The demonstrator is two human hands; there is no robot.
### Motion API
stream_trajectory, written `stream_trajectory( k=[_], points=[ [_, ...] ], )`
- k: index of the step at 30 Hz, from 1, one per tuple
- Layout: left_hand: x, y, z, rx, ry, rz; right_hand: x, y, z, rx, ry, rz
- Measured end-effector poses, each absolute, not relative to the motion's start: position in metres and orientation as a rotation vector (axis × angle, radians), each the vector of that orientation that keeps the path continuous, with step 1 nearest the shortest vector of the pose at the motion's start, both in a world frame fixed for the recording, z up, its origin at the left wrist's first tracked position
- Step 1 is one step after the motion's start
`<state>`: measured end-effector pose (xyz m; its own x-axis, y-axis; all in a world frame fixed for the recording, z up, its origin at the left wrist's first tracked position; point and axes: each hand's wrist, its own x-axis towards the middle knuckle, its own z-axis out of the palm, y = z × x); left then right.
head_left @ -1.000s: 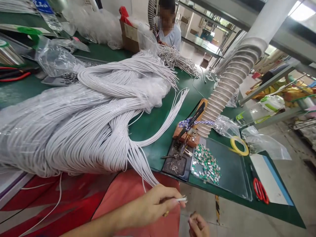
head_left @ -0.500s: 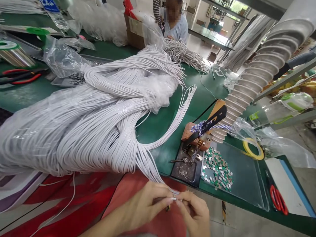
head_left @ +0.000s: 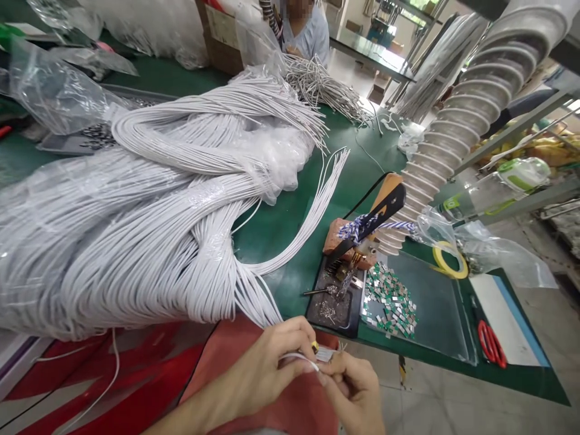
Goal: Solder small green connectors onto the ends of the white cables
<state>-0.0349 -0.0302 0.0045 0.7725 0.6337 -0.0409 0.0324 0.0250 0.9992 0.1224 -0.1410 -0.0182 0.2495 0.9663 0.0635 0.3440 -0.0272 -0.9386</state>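
Low in the view, a white cable (head_left: 299, 356) curves between my two hands. My left hand (head_left: 285, 350) pinches it between thumb and forefinger. My right hand (head_left: 356, 383) is closed with its fingertips on the cable's end, meeting the left fingers; the tip itself is hidden. A small yellow thing (head_left: 315, 347) shows by my left fingers, too small to name. Behind the hands, several cable ends (head_left: 326, 352) fan out. They appear to belong to the large bundle of white cables (head_left: 154, 266) lying across the table's edge.
Right of the bundle stands a black tray (head_left: 333, 308) with a clamp-like fixture and a brick (head_left: 338, 235). Small green circuit boards (head_left: 390, 302) lie beside it. Farther right are yellow tape (head_left: 449, 260) and red-handled scissors (head_left: 490, 344). A ribbed hose (head_left: 457, 121) hangs down. A person (head_left: 304, 33) sits opposite.
The whole view has shifted, so the table's things appear farther left. My hands have stayed close together on the cable; more of it now shows between them, and the yellow thing sits higher.
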Motion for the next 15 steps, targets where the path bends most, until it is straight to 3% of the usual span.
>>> stream_trajectory(
  k=[9,15],
  points=[
    [-0.020,-0.015,0.014,1.615,0.549,0.453,0.129,-0.126,0.012,-1.638,-1.598,0.367],
    [-0.015,0.002,-0.001,1.706,0.504,0.576,0.194,-0.117,0.017,-2.052,-1.432,0.179]
  ],
)
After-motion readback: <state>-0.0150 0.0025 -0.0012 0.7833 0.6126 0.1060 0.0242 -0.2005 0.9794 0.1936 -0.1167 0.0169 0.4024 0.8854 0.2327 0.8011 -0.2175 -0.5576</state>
